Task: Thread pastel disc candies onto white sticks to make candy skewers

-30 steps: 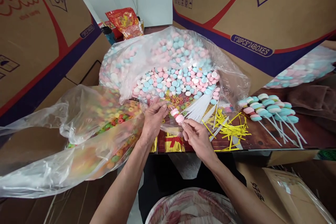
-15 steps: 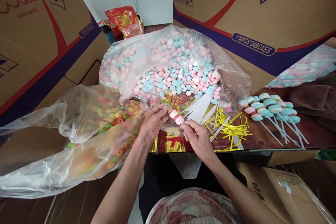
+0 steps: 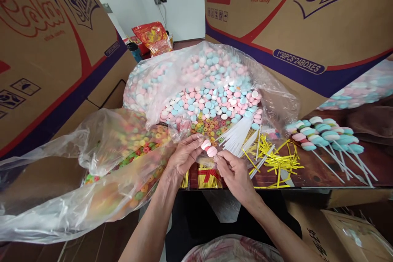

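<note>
Between my two hands is a small candy lollipop (image 3: 211, 151), a stack of pink and white discs with a red piece among them. The fingers of my left hand (image 3: 185, 155) pinch its upper left end. At its lower right end, the thumb and fingertips of my right hand (image 3: 235, 174) are closed; any stick there is hidden. Just behind lie loose white sticks (image 3: 235, 136) and ring-shaped candies (image 3: 211, 127). Pink, white and blue candy discs (image 3: 211, 104) spill from a large clear bag (image 3: 196, 59).
Yellow twist ties (image 3: 281, 157) lie right of my hands, with finished lollipops (image 3: 333, 135) beyond. Another clear bag (image 3: 104, 147) of ring candies spreads over the left side. Large cardboard boxes stand left (image 3: 58, 49) and right (image 3: 245, 16). The table edge is close to me.
The view has shifted, so everything sits slightly lower and further right. Both hands still hold the lollipop, with nearly the same grip.
</note>
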`<state>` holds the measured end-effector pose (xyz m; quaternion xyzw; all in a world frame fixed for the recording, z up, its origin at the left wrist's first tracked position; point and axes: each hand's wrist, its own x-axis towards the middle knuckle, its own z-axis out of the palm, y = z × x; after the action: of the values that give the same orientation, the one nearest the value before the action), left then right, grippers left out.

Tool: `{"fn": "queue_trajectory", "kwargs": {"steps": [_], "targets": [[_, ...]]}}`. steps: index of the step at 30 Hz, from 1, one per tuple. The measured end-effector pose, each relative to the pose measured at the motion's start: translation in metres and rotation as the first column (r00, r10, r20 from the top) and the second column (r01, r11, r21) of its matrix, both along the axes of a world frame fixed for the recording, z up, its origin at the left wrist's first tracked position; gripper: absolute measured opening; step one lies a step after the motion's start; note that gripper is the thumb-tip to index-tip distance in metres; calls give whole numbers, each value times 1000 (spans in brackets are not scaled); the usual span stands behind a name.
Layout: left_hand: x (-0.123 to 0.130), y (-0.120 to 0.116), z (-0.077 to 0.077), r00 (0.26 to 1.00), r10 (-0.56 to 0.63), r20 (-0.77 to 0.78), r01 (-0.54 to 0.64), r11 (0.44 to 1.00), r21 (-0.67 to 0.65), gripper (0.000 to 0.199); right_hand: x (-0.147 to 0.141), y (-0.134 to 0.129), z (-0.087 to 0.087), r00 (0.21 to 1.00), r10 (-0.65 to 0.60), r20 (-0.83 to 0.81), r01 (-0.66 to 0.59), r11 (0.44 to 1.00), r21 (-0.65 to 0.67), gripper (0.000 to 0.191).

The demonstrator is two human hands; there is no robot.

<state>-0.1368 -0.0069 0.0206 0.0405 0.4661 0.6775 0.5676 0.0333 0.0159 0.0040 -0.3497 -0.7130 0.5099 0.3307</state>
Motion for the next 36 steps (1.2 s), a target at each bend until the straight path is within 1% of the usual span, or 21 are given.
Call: {"fn": "queue_trajectory", "kwargs": {"steps": [4,8,10,12,13,14,15,16,17,18,19,20,21,22,23,24,26,28,30,32,36], "targets": [[9,0,-5,997,-61,37,61,998,5,22,-8,-4,-5,998,-55,-24,56,996,66,30],[18,1,-9,996,-91,-12,92,995,47,31,-10,3,-8,995,-92,-29,94,989,110,30],[19,6,-8,988,-117,-99,123,990,63,33,-9,8,-9,994,-103,-47,106,992,67,31],[16,18,-4,958,-136,-251,162,983,83,32,-7,13,-10,988,-134,-82,135,991,11,33],[12,26,-2,924,-125,-360,166,983,85,32,-5,15,-9,983,-154,-100,154,988,-11,34],[8,36,0,866,-101,-490,158,985,76,30,-4,16,-9,978,-175,-116,173,985,-25,35],[3,47,2,770,-66,-635,132,990,57,27,-4,16,-8,973,-193,-130,190,981,-32,35],[-1,58,4,626,-35,-779,85,996,24,22,-3,15,-8,968,-208,-140,205,978,-34,35],[-5,70,5,431,-36,-902,47,999,-17,18,-2,14,-8,964,-223,-148,220,975,-36,34],[-8,80,5,220,-70,-973,19,998,-68,17,-2,13,-9,959,-235,-155,232,972,-39,34],[-10,89,5,37,-128,-991,-15,992,-128,19,-2,12,-10,956,-245,-161,240,970,-48,34],[-11,96,4,-115,-197,-974,-44,980,-193,23,-2,11,-11,954,-250,-166,243,968,-62,35],[-11,102,2,-230,-262,-937,-78,965,-251,27,-2,10,-12,952,-254,-172,244,967,-78,35],[-10,107,-1,-307,-319,-897,-115,948,-298,29,-2,9,-13,951,-252,-179,239,967,-93,35],[-9,111,-3,-356,-363,-861,-152,932,-330,31,-2,9,-15,951,-246,-187,230,967,-105,35],[-8,114,-5,-384,-394,-835,-188,919,-347,32,-3,9,-16,951,-240,-193,221,969,-114,35],[-7,118,-8,-406,-427,-808,-242,903,-356,32,-3,9,-19,952,-228,-202,207,971,-122,34],[-9,120,-10,-414,-435,-800,-257,899,-355,31,-3,9,-20,953,-223,-204,200,971,-128,33],[-13,121,-12,-417,-418,-807,-240,907,-346,30,-3,9,-21,953,-221,-205,196,971,-138,33],[-18,118,-16,-405,-367,-837,-204,929,-309,30,-3,9,-21,955,-216,-203,189,971,-145,33],[-26,110,-26,-378,-187,-907,-77,982,-171,30,-3,8,-22,959,-207,-194,179,972,-153,32]]}}
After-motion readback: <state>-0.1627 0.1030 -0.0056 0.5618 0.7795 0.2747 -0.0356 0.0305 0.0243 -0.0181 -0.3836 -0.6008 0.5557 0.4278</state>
